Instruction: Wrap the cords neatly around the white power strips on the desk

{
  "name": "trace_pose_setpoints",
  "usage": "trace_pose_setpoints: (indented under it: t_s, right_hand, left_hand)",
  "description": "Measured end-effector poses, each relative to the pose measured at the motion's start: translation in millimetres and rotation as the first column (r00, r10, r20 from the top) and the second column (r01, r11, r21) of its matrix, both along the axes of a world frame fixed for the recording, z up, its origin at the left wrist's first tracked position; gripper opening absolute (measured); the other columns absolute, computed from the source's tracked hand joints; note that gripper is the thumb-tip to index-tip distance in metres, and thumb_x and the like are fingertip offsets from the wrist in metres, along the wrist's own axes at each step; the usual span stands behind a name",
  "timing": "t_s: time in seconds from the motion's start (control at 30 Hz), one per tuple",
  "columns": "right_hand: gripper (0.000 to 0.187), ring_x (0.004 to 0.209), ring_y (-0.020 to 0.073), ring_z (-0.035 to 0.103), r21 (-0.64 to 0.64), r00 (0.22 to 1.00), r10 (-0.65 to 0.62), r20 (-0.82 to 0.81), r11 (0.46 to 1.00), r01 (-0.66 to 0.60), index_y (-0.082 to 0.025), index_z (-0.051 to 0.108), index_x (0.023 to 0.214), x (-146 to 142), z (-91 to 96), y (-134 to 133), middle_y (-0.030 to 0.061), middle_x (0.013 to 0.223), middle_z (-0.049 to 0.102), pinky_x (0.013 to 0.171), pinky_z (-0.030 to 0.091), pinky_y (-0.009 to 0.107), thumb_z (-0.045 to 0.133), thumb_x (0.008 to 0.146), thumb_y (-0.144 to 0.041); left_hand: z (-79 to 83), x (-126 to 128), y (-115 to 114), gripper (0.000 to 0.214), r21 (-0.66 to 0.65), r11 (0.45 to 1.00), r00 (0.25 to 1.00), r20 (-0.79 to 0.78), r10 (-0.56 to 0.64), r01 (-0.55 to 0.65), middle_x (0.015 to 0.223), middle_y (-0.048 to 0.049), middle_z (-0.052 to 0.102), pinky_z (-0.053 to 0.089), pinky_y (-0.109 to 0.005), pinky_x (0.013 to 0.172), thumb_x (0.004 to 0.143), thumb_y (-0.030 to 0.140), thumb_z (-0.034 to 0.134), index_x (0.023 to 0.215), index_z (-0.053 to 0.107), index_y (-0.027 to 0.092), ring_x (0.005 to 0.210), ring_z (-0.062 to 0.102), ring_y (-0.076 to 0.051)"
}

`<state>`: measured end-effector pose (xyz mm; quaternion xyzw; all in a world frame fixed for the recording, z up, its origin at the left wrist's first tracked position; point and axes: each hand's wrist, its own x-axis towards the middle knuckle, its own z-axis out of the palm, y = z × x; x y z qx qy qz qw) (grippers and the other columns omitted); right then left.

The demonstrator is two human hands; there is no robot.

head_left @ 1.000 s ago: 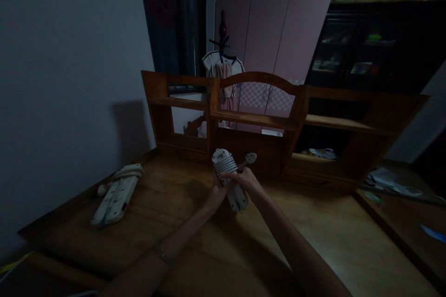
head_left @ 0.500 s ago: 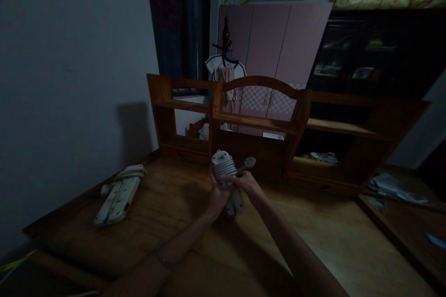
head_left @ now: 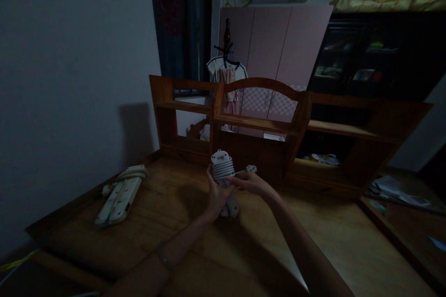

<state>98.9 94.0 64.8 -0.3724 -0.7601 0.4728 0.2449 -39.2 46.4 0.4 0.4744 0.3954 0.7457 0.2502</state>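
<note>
A white power strip [head_left: 220, 158] is held nearly upright over the wooden desk, its cord [head_left: 223, 168] wound in several turns around its upper part. My left hand [head_left: 218, 196] is closed around the strip just below the turns. With the fingers pinched, my right hand [head_left: 250, 182] grips the cord at the strip's right side. The plug [head_left: 251, 168] sticks out beyond the right fingers. Part of the strip's middle is hidden behind my hands. On the desk to the left lies a second power strip [head_left: 120, 198] with its cord wrapped round its far end.
A wooden shelf unit [head_left: 258, 123] runs along the back of the desk [head_left: 167, 204]. The wall [head_left: 76, 79] borders the desk at left. Plastic bags [head_left: 397, 190] lie on a surface at far right. Behind stand a pink wardrobe [head_left: 268, 41] and a coat rack with clothes [head_left: 228, 72].
The power strip has turned slightly more upright in my left hand. My right hand has shifted a little to the right, and the plug has moved slightly right and down.
</note>
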Motion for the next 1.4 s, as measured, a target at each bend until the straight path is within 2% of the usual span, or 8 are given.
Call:
trace_pose_setpoints:
  t_s: [0.13, 0.23, 0.33, 0.4, 0.5, 0.7, 1.13, 1.4]
  right_hand:
    - [0.045, 0.067, 0.0162, 0.061, 0.258, 0.995, 0.019, 0.102, 0.965, -0.044, -0.014, 0.073, 0.078, 9.5, 11.3, -4.2, 0.0050, 0.070, 0.067, 0.057, 0.039, 0.022, 0.059, 0.079, -0.057]
    - [0.035, 0.070, 0.0184, 0.064, 0.444, 0.986, -0.096, 0.135, 0.896, 0.027, -0.017, 0.072, 0.083, 13.0, 19.4, -9.4, 0.0061, 0.075, 0.069, 0.059, 0.040, 0.023, 0.061, 0.081, -0.049]
    - [0.025, 0.075, 0.0183, 0.064, 0.623, 0.941, -0.273, 0.199, 0.776, 0.094, -0.021, 0.068, 0.098, 12.7, 24.7, -13.6, 0.0038, 0.083, 0.069, 0.061, 0.038, 0.024, 0.066, 0.079, -0.036]
    - [0.044, 0.081, 0.0179, 0.064, 0.736, 0.909, -0.337, 0.246, 0.675, 0.051, -0.024, 0.056, 0.121, 10.8, 27.3, -17.0, 0.0029, 0.096, 0.068, 0.064, 0.038, 0.024, 0.066, 0.078, -0.027]
    - [0.064, 0.092, 0.0180, 0.063, 0.826, 0.880, -0.362, 0.306, 0.561, -0.057, -0.027, 0.036, 0.139, 6.8, 31.1, -23.9, 0.0047, 0.116, 0.061, 0.068, 0.039, 0.025, 0.061, 0.080, -0.022]
    - [0.049, 0.096, 0.0192, 0.060, 0.878, 0.840, -0.406, 0.359, 0.453, -0.156, -0.021, 0.043, 0.130, 4.9, 39.9, -34.7, 0.0053, 0.114, 0.060, 0.068, 0.039, 0.028, 0.051, 0.082, -0.018]
    - [0.032, 0.088, 0.0191, 0.060, 0.880, 0.824, -0.428, 0.373, 0.443, -0.168, -0.023, 0.055, 0.105, 16.4, 44.7, -30.3, 0.0009, 0.098, 0.061, 0.062, 0.031, 0.029, 0.058, 0.073, -0.025]
    - [0.059, 0.098, 0.0199, 0.058, 0.860, 0.852, -0.380, 0.361, 0.489, -0.146, -0.026, 0.039, 0.138, 14.8, 40.9, -26.6, 0.0045, 0.109, 0.061, 0.077, 0.039, 0.028, 0.056, 0.082, -0.027]
  left_hand:
    - [0.7, -2.2, -0.8, 0.097, -0.004, 1.000, 1.000, -0.010, 0.010, -0.010, 0.134, -0.0129, 0.041, 0.042, -0.034, 0.099, 0.069, 0.017, 0.071, 0.143, 0.010, 0.028, 0.111, 0.054, -0.019]
    - [1.3, -2.5, 0.3, 0.096, -0.020, 0.999, 0.999, -0.021, 0.028, -0.029, 0.136, -0.0120, 0.040, 0.042, -0.034, 0.099, 0.071, 0.022, 0.072, 0.143, 0.009, 0.029, 0.112, 0.053, -0.019]
    - [0.9, -0.6, 2.0, 0.095, -0.026, 0.997, 0.996, -0.052, 0.078, -0.079, 0.136, -0.0121, 0.040, 0.040, -0.034, 0.101, 0.069, 0.023, 0.074, 0.142, 0.013, 0.027, 0.117, 0.050, -0.020]
    - [0.0, 1.2, 2.5, 0.094, -0.010, 0.995, 0.991, -0.084, 0.102, -0.104, 0.134, -0.0129, 0.042, 0.039, -0.034, 0.102, 0.067, 0.022, 0.074, 0.142, 0.017, 0.024, 0.120, 0.049, -0.022]
    - [-1.0, 3.9, 0.9, 0.095, 0.020, 0.998, 0.991, -0.117, 0.066, -0.064, 0.133, -0.0130, 0.044, 0.042, -0.034, 0.098, 0.067, 0.022, 0.074, 0.142, 0.017, 0.024, 0.118, 0.051, -0.022]
    - [1.5, 6.8, -5.4, 0.095, -0.013, 0.999, 0.987, -0.160, 0.029, -0.031, 0.134, -0.0116, 0.045, 0.043, -0.035, 0.097, 0.067, 0.024, 0.075, 0.142, 0.017, 0.026, 0.118, 0.051, -0.022]
    - [2.0, 10.0, -8.3, 0.094, 0.018, 0.996, 0.982, -0.172, -0.081, 0.086, 0.137, -0.0128, 0.041, 0.040, -0.034, 0.102, 0.068, 0.023, 0.074, 0.141, 0.015, 0.024, 0.123, 0.047, -0.022]
    - [3.3, 4.6, -5.5, 0.097, 0.020, 0.999, 0.986, -0.166, 0.030, -0.027, 0.137, -0.0133, 0.041, 0.039, -0.036, 0.102, 0.066, 0.019, 0.074, 0.143, 0.015, 0.023, 0.123, 0.047, -0.023]
